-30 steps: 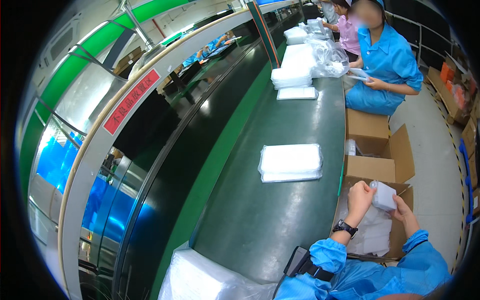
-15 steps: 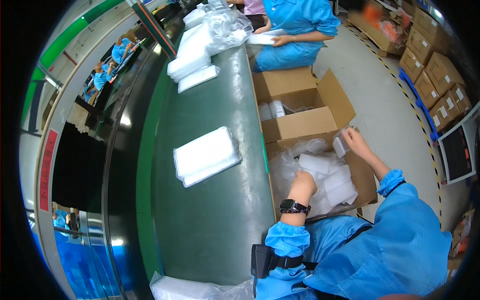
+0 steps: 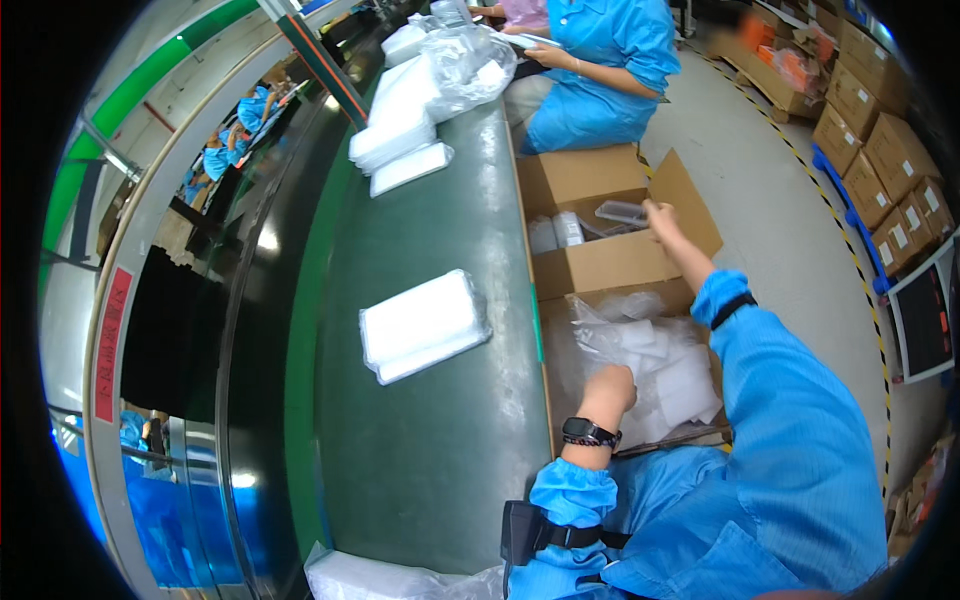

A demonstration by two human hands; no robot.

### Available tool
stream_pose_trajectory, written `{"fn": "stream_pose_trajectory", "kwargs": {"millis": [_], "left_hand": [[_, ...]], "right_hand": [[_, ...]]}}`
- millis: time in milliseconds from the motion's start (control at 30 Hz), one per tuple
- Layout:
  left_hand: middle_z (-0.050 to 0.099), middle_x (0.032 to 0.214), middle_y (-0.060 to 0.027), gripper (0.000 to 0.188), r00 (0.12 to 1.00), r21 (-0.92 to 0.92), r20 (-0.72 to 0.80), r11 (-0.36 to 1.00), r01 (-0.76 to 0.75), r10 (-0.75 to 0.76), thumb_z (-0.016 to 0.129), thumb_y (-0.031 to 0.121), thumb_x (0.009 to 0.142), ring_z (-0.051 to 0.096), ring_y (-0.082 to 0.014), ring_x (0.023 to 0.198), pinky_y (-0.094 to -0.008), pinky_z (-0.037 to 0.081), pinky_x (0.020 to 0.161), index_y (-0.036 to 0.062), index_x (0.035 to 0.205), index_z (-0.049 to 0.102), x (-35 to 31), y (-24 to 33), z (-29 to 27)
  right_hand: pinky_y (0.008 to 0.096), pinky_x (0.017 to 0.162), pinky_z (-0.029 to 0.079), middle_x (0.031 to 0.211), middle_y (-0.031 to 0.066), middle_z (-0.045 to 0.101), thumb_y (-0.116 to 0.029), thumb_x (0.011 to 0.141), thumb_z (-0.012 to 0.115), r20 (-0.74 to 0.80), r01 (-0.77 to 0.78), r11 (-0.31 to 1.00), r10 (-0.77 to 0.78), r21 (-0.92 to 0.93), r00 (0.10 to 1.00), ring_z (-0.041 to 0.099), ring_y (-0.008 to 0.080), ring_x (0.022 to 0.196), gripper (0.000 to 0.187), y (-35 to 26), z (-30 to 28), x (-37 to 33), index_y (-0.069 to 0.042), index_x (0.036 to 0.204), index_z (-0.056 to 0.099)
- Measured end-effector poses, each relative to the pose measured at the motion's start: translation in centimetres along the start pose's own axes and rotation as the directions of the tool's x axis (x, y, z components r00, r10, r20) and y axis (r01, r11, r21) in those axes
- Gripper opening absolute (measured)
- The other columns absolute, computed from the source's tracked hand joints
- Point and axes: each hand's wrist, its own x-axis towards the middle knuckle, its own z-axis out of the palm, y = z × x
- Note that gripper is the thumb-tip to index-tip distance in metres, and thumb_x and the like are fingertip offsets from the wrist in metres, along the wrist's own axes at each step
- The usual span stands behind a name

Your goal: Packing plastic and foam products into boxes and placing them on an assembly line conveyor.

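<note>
My right hand (image 3: pixel 660 221) reaches over the far cardboard box (image 3: pixel 612 262), its fingers closed on the edge of a small clear plastic case (image 3: pixel 622 212). Other clear plastic pieces (image 3: pixel 567 229) lie inside that box. My left hand (image 3: pixel 608 388) is over the near cardboard box (image 3: pixel 562 385), its fingers curled and mostly turned out of sight; what they hold, if anything, I cannot make out. Around it in the near box lie crumpled clear plastic bags (image 3: pixel 612 318) and white sheet-like pouches (image 3: pixel 685 385).
Left of the boxes runs a green conveyor belt (image 3: pixel 420 450), with a bagged white stack (image 3: pixel 425 325) on it. Farther up lie more white stacks (image 3: pixel 400 140). A co-worker in blue (image 3: pixel 595 105) sits beyond the boxes. Stacked cartons (image 3: pixel 880 180) and a monitor (image 3: pixel 922 325) stand at right.
My right hand has moved from above the near box forward to the far box, with the clear plastic case. The left hand stays over the near box. The view has shifted slightly.
</note>
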Motion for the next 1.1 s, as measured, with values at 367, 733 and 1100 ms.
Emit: {"fn": "stream_pose_trajectory", "kwargs": {"millis": [367, 733, 1100], "left_hand": [[0.062, 0.111, -0.0168, 0.024, 0.995, -0.136, -0.086, 0.99, 0.044, -0.056, 0.053, 0.016, 0.083, 0.061, -0.0337, 0.099, -0.0418, 0.05, 0.083, 0.0102, 0.104, 0.065, 0.0, 0.8, 1.6], [0.065, 0.104, -0.0147, 0.026, 0.974, -0.134, -0.22, 0.991, 0.029, -0.059, 0.046, 0.017, 0.087, 0.063, -0.0332, 0.097, -0.0422, 0.05, 0.081, 0.0114, 0.101, 0.067, -0.8, 0.8, 0.8], [0.066, 0.093, -0.0099, 0.041, 0.907, -0.882, -0.396, -0.215, -0.419, -0.141, 0.044, 0.03, 0.097, 0.063, -0.0196, 0.075, -0.0316, 0.05, 0.067, -0.0062, 0.108, 0.058, -1.3, -1.3, -7.3]], "right_hand": [[0.0401, 0.099, 0.037, 0.121, 0.0186, 0.048, -0.042, 0.074, 0.07, 0.325, 0.869, 0.486, -0.839, 0.088, 0.437, 0.042, 0.033, 0.12, 0.068, -16.9, 14.3, -25.5, 0.005, 0.118, 0.05], [0.0384, 0.095, 0.04, 0.109, 0.0113, 0.056, -0.024, 0.078, 0.07, 0.344, 0.842, 0.482, -0.854, 0.242, 0.39, 0.05, 0.026, 0.108, 0.044, -18.5, 14.7, -25.9, -0.003, 0.113, 0.054], [0.031, 0.095, 0.042, 0.124, 0.0088, 0.052, -0.016, 0.092, 0.053, 0.361, 0.052, 0.754, -0.373, 0.654, 0.855, 0.052, 0.0158, 0.111, 0.046, 0.5, -3.6, -19.8, -0.002, 0.134, 0.038]]}}
